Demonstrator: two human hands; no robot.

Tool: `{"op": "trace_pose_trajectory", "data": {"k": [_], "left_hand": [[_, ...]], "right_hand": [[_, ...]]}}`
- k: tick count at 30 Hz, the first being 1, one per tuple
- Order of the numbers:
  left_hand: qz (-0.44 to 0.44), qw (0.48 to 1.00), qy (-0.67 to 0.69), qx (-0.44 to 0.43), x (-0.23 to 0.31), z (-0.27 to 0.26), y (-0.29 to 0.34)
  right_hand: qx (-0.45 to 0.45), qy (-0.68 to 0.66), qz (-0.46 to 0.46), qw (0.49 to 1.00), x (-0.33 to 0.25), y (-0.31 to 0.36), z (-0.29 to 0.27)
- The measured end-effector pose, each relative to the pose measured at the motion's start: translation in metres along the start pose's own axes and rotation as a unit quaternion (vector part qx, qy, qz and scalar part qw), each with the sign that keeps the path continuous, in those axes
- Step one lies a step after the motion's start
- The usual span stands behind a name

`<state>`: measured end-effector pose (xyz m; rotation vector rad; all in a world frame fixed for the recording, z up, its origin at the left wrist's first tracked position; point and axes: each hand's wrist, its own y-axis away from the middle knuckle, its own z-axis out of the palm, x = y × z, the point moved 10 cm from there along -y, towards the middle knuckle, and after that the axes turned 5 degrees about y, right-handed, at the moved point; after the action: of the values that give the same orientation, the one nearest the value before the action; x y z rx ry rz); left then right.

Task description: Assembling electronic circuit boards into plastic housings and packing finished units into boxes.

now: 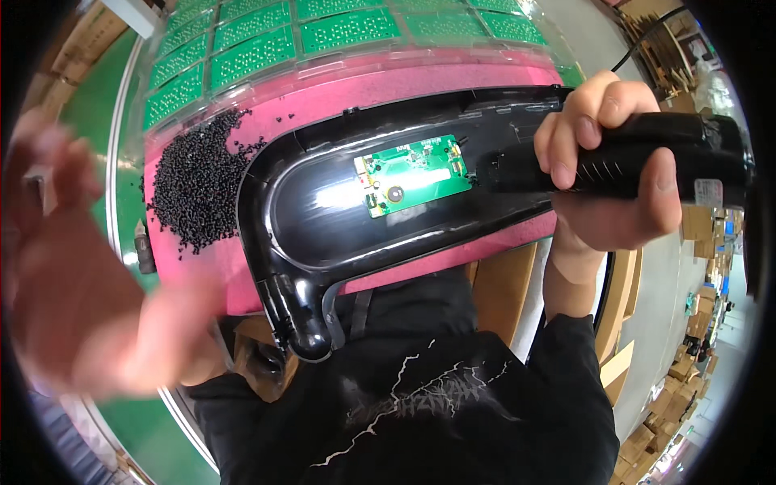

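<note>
Elec. screwdriver (pixel 699 145) gripped in R hand (pixel 606 217), nose toward PCB (pixel 414 182)
L hand (pixel 89 283) open, seemingly empty; housing (pixel 319 230) hollow-side up, prob. for access

Green boards (pixel 347 31) are laid out in rows in clear trays (pixel 323 65) at the far end of the pink surface (pixel 339 90). A small grey thing with a pointed tip (pixel 145 250) is seen by its left edge. On the right, many brown boxes (pixel 671 396) are piled on a pale grey floor (pixel 638 323). On the left, a green floor (pixel 89 109) can be seen.
</note>
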<state>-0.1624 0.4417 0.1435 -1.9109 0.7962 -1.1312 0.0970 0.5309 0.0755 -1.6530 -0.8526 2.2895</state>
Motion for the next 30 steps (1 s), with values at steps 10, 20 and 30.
{"op": "trace_pose_trajectory", "data": {"k": [10,20,30], "left_hand": [[-0.012,0.999,0.004,0.046,0.048,-0.084,0.031],[0.133,0.96,-0.079,0.232,0.075,-0.055,0.027],[0.084,0.931,-0.031,0.355,0.071,-0.053,-0.009]], "right_hand": [[0.018,0.025,0.009,0.999,0.014,-0.004,-0.01],[0.021,-0.035,0.041,0.998,0.031,0.008,-0.008],[-0.073,-0.086,0.047,0.993,0.051,-0.015,0.02]]}}
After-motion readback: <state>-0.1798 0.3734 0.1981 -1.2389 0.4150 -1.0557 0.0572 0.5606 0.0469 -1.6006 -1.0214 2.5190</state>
